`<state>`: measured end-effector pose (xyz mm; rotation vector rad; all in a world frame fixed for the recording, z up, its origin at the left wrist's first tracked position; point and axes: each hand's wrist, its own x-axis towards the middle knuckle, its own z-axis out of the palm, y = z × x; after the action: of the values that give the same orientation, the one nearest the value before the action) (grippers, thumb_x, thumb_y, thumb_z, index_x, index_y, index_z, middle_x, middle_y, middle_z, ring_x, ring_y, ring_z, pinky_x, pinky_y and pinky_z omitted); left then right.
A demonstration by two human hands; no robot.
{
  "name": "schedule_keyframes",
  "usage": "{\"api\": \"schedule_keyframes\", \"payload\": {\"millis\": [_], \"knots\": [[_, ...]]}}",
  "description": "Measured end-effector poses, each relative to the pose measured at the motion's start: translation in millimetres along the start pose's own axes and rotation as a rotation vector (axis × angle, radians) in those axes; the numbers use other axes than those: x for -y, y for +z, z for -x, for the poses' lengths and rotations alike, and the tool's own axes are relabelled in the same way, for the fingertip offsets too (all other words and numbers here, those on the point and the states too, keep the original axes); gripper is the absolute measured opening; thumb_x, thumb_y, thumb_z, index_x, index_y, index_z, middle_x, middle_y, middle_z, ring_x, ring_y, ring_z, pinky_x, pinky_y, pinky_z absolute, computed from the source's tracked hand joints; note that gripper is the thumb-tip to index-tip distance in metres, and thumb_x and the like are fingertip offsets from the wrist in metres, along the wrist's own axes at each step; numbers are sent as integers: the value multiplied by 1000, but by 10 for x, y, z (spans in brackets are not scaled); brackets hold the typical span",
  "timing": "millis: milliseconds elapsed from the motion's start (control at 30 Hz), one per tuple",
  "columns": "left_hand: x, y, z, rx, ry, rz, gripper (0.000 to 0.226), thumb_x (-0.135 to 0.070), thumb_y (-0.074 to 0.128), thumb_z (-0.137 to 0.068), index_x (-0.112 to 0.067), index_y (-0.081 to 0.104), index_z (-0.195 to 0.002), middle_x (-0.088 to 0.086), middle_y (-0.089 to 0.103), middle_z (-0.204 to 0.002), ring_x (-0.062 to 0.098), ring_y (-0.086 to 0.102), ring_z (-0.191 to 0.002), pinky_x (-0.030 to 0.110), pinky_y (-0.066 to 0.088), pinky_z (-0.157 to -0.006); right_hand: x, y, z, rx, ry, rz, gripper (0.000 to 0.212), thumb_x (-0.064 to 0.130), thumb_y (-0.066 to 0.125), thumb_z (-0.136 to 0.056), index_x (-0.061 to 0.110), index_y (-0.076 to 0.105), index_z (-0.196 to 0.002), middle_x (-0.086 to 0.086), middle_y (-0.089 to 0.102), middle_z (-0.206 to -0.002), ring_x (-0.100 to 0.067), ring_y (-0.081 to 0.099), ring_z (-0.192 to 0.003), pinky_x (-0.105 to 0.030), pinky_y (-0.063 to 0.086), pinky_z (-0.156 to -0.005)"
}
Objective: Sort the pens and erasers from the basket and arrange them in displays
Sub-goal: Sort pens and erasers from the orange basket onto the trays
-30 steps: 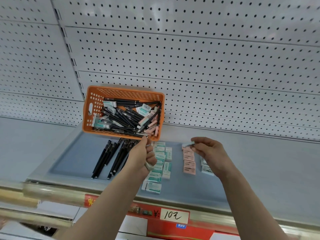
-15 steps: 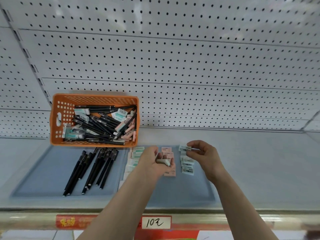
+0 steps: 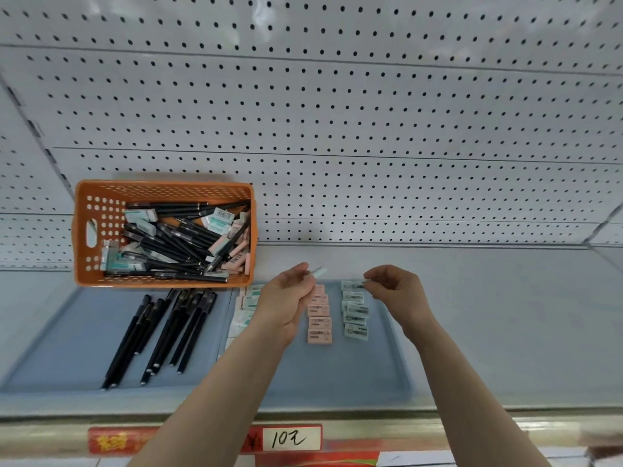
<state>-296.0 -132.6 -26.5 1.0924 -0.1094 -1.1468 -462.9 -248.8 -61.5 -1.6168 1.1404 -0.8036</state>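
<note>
An orange basket (image 3: 101, 193) at the shelf's back left holds a jumble of black pens and mint and pink erasers. In front of it black pens (image 3: 161, 332) lie in a row on a blue tray (image 3: 337, 375). My left hand (image 3: 286, 298) is raised over the tray and pinches a small mint eraser (image 3: 319, 273) by its end. My right hand (image 3: 394, 288) pinches the far mint eraser (image 3: 352, 285) at the top of the mint column (image 3: 355, 315). A pink eraser column (image 3: 319, 320) lies between my hands. More mint erasers (image 3: 247, 303) show left of my left hand.
A white pegboard wall (image 3: 371, 146) rises behind the grey shelf (image 3: 505, 315). The shelf's front rail (image 3: 472, 429) carries a red label and a handwritten price tag (image 3: 290, 439).
The view has shifted so the basket sits further left. My left hand left the basket's front edge, moved right over the eraser columns and lifted its mint eraser higher. My right hand stayed at the mint column's top.
</note>
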Motion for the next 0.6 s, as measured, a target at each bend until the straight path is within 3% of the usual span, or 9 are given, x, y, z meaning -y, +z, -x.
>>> {"api": "schedule_keyframes", "payload": {"millis": [167,300,367,433,500,600], "knots": [[-14,-55,12,0,129,-159,35,16,59,-85,-11,64,-106,1,64,-104,14,63,-97,20,52,-79,11,122,-44,83,0,278,10,13,71,-85,23,73,-84,5,72,-85,-11,67,-78,-21,52,-69],[-6,-133,21,8,268,-311,41,16,63,-82,-21,66,-101,-4,67,-102,7,63,-94,22,55,-80,148,211,1,27,-98,504,8,18,66,-89,23,73,-89,9,68,-90,-9,63,-82,-25,51,-74],[-7,-166,42,23,337,-380,42,16,63,-82,-19,66,-105,-5,67,-101,-3,65,-83,15,53,-71,292,303,65,71,-121,241,10,21,64,-91,20,73,-89,8,71,-84,-10,66,-78,-25,54,-72],[-10,-198,70,44,390,-451,43,16,62,-82,-18,65,-107,-5,67,-101,-8,64,-79,9,49,-65,446,416,151,237,-54,-78,10,19,65,-92,14,73,-95,0,73,-83,-13,68,-76,-23,54,-67],[-5,-238,83,62,424,-500,46,15,62,-81,-21,65,-109,-5,67,-104,1,65,-88,11,49,-67,504,490,198,354,-51,-207,11,11,69,-89,8,71,-99,-5,72,-81,-14,67,-74,-20,53,-65],[4,-275,102,60,443,-539,43,5,66,-84,-23,62,-116,-7,65,-108,3,63,-95,13,50,-69,498,485,215,378,-76,-267,15,-4,71,-82,4,71,-95,-2,71,-80,-16,67,-77,-23,54,-71]]}}
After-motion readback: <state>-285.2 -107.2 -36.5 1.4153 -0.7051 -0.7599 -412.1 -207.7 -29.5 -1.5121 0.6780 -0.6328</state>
